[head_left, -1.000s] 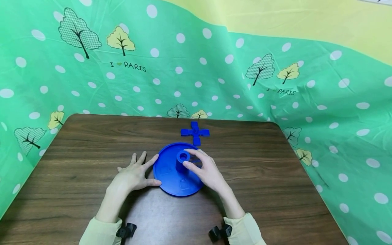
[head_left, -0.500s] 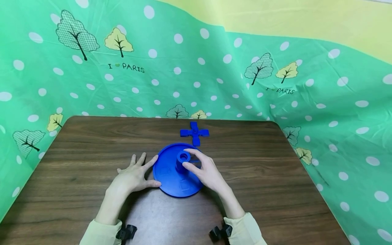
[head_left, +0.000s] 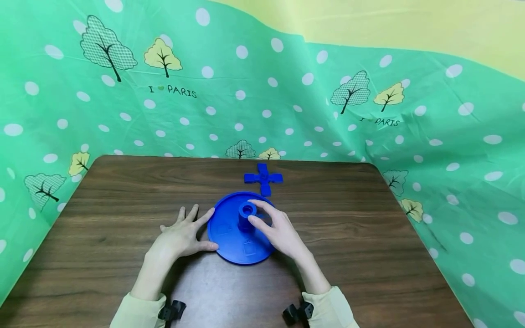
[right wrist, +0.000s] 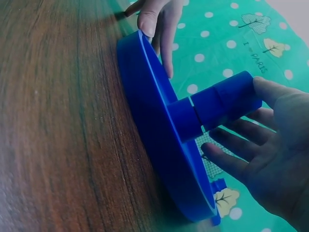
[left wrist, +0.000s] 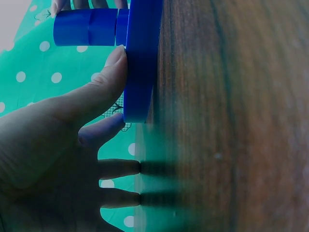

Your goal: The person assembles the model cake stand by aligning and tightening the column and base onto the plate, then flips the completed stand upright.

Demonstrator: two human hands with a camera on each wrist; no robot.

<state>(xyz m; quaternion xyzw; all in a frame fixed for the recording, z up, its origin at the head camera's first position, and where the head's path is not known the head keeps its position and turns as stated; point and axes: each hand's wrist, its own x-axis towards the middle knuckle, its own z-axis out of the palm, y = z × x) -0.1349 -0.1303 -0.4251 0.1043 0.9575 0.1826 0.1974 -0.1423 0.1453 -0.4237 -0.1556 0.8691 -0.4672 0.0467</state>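
Observation:
A round blue base (head_left: 225, 241) with a low raised rim lies on the table. At its middle stands an upright blue hollow cylinder (head_left: 244, 224), open at the top. My right hand (head_left: 283, 232) pinches the cylinder's top between thumb and fingers. In the right wrist view, a narrow seam parts this cylinder (right wrist: 224, 99) from a short blue stub on the base. My left hand (head_left: 176, 239), fingers spread and mostly straight, touches the base's left rim with thumb and index finger. Its other fingertips rest on the table in the left wrist view.
A flat blue cross-shaped piece (head_left: 263, 179) lies just behind the base. The brown wooden table (head_left: 348, 218) reaches back to a green dotted cloth (head_left: 213, 82) printed with trees. A black wrist camera (head_left: 172, 310) is on the left sleeve, another (head_left: 298, 313) on the right.

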